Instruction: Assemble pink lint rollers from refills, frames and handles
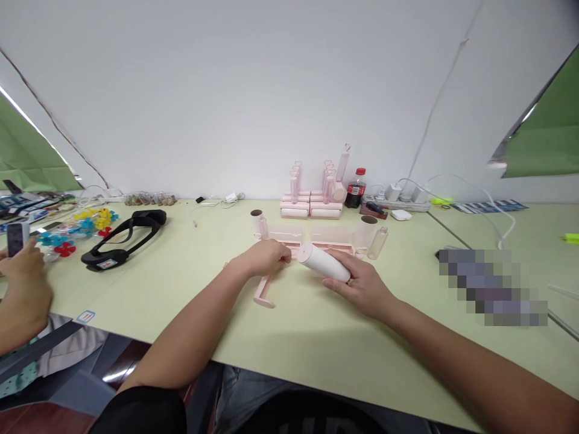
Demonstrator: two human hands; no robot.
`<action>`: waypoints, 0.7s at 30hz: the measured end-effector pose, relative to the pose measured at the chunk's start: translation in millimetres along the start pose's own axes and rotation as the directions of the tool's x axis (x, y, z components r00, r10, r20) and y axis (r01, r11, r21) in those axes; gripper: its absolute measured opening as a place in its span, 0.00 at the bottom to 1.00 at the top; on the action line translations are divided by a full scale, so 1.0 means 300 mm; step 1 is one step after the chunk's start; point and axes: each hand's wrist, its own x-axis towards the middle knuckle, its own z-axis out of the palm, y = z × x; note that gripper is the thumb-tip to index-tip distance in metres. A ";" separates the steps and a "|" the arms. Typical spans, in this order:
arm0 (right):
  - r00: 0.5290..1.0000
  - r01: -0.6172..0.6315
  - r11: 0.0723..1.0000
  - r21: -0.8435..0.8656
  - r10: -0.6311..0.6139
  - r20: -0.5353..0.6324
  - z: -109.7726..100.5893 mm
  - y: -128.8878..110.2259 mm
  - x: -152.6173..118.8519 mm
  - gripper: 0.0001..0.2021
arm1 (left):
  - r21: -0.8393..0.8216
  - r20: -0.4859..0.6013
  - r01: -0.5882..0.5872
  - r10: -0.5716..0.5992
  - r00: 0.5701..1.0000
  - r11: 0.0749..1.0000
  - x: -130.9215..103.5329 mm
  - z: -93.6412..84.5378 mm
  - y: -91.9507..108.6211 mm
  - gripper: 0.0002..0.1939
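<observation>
Right hand (pixel 364 286): partly closed, fingers over the far side of a white roll (pixel 324 263) and thumb along the near side; firm hold, roll tilted, its pale pink end toward the left hand. Roll position: nearer the person than the cola bottle (pixel 355 190) and left of it.

Left hand (pixel 271 256): fingers curled, at the pink tray parts (pixel 332 247), farther left of the cola bottle than the roll. Fingertips partly hidden; cannot tell whether they grip anything. A pink handle piece (pixel 263 299) lies below this hand, nearer the person than the bottle.

Just left of the cola bottle: pink cases (pixel 294 210), stacked. Nearer the person than the bottle and slightly right: an open-ended tube (pixel 369 227) and a clear pink container (pixel 377 243). Far left of the bottle: black headset (pixel 111 258).
</observation>
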 end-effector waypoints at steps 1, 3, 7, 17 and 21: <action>1.000 -0.001 1.000 -0.022 0.001 0.005 -0.001 0.002 0.001 0.23 | 0.025 -0.020 0.009 -0.008 1.000 1.000 0.005 0.003 0.000 0.07; 1.000 -0.008 0.998 -0.059 0.008 0.003 -0.005 0.003 0.005 0.22 | 0.036 -0.114 0.030 -0.026 0.993 0.999 0.006 0.000 0.001 0.07; 1.000 -0.026 0.995 -0.100 0.025 -0.018 -0.018 0.000 0.014 0.21 | -0.234 -0.354 -0.081 -0.007 0.935 0.969 -0.018 -0.022 0.028 0.12; 1.000 0.028 0.995 -0.099 -0.028 0.003 -0.046 0.004 0.014 0.23 | -0.490 -0.361 -0.336 0.163 0.918 0.805 -0.048 -0.031 0.070 0.17; 0.998 0.057 0.994 -0.098 -0.057 0.002 -0.050 0.012 0.011 0.23 | -0.492 -0.343 -0.355 0.198 0.918 0.795 -0.051 -0.039 0.058 0.16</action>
